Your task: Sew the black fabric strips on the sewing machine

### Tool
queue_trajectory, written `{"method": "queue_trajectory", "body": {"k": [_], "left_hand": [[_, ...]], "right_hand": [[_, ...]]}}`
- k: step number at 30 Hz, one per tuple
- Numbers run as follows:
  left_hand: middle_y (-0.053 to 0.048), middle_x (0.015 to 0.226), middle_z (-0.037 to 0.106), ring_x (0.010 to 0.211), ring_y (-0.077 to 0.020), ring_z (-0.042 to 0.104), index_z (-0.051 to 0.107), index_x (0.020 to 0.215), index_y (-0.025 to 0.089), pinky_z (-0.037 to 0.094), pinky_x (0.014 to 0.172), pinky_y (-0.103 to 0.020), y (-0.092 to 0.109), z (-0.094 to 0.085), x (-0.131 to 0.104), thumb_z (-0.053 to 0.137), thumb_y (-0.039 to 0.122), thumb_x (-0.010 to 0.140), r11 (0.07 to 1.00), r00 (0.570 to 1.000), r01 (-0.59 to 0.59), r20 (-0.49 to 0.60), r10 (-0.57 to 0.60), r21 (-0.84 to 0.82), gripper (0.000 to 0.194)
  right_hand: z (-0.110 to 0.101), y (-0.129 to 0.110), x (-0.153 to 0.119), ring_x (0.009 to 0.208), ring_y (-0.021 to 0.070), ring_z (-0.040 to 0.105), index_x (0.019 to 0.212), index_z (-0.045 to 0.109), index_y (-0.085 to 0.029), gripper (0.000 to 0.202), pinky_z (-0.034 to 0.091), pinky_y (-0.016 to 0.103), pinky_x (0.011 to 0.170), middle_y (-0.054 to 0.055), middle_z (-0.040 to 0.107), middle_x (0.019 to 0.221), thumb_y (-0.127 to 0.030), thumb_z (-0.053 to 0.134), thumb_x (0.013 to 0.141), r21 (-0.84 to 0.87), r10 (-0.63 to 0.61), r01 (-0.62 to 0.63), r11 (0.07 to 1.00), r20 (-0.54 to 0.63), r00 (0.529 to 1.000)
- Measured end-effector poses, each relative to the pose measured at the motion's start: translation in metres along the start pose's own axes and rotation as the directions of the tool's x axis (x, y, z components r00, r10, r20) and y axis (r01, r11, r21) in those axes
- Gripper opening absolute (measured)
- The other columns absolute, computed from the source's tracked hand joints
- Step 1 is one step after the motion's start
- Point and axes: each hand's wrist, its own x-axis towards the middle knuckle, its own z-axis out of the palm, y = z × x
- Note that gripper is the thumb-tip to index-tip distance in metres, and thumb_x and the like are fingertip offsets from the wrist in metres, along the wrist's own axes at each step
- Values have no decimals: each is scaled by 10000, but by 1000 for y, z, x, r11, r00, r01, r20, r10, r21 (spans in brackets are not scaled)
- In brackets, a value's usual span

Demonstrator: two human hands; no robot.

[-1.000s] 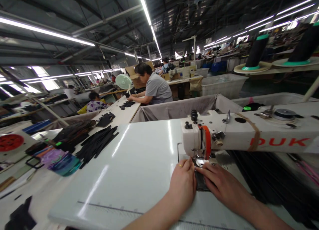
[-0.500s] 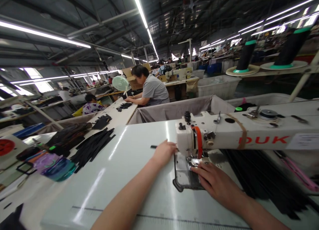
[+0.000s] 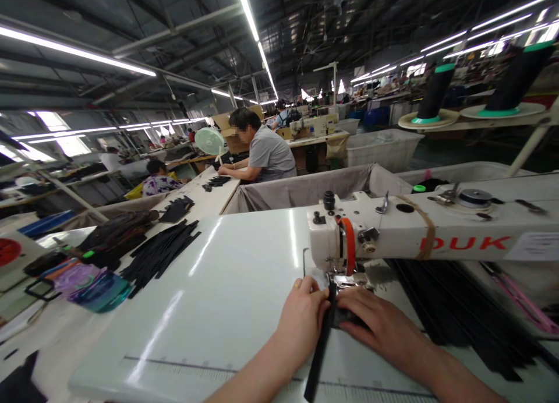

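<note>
A narrow black strip (image 3: 321, 350) runs from under the needle area of the white sewing machine (image 3: 384, 228) down toward the table's front edge. My left hand (image 3: 303, 310) is closed on the strip's left side, just in front of the presser foot (image 3: 345, 282). On the strip's right side, my right hand (image 3: 375, 318) rests with bent fingers, its fingertips close to the strip at the metal plate; whether they grip it is unclear. More black strips (image 3: 463, 315) lie under the machine arm at the right.
Black strips (image 3: 163, 254) lie in a pile at the left, near a blue-purple bottle (image 3: 98, 286). Thread cones (image 3: 434, 94) stand at the upper right. A person in grey (image 3: 271, 152) works at a table beyond the cloth-lined bin (image 3: 301, 192).
My left hand has come from beside the machine head toward me and now holds a black strip, which extends toward the front edge. My right hand has shifted slightly.
</note>
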Motion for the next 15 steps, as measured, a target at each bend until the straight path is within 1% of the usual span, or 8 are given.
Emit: {"method": "queue_trajectory", "body": {"k": [2,4,8,9,11,15], "left_hand": [[-60,992,599,937,-229,553,684,941,200,514,843,-374,-5,0,-3,540,128,906,999,999,22,-41,-24,-39,165],[-61,1033,610,971,-231,553,679,965,201,507,868,-385,-9,0,-6,563,139,897,997,998,6,-56,-10,-75,148],[-48,1229,617,1134,-238,536,634,1115,226,451,993,-422,-16,1,-9,592,130,878,984,993,-120,-21,119,-131,259],[-45,1264,610,1164,-238,528,622,1147,231,437,1015,-427,-16,2,-8,590,129,879,981,991,-131,-21,130,-140,288],[-44,1293,604,1188,-241,522,616,1167,230,428,1034,-434,-15,6,-7,592,129,877,984,994,-108,-40,103,-142,308],[-44,1274,613,1171,-248,530,627,1150,207,436,1038,-431,-9,14,-5,619,116,850,991,995,-39,-95,27,-126,313]], "right_hand": [[2,2,-1,1039,223,629,1143,630,-197,224,553,366,875,81,669,1096,-265,579,936,-44,-10,9,999,-21,1000],[4,3,-1,1053,219,627,1194,622,-204,256,553,365,881,82,663,1118,-253,538,957,-83,-39,37,996,-22,999],[5,3,0,1064,213,626,1205,626,-206,271,556,355,885,85,645,1175,-236,478,980,-122,-20,17,992,-21,1000],[5,2,1,1067,216,625,1206,625,-203,275,557,361,887,87,645,1182,-233,471,980,-131,-18,14,991,-30,999],[6,2,1,1056,221,630,1205,623,-193,281,562,370,881,91,654,1173,-217,460,978,-152,-23,15,988,-52,998],[8,2,2,1033,226,637,1193,617,-169,288,572,373,866,99,667,1135,-171,438,968,-188,-29,15,982,-71,997]]}}
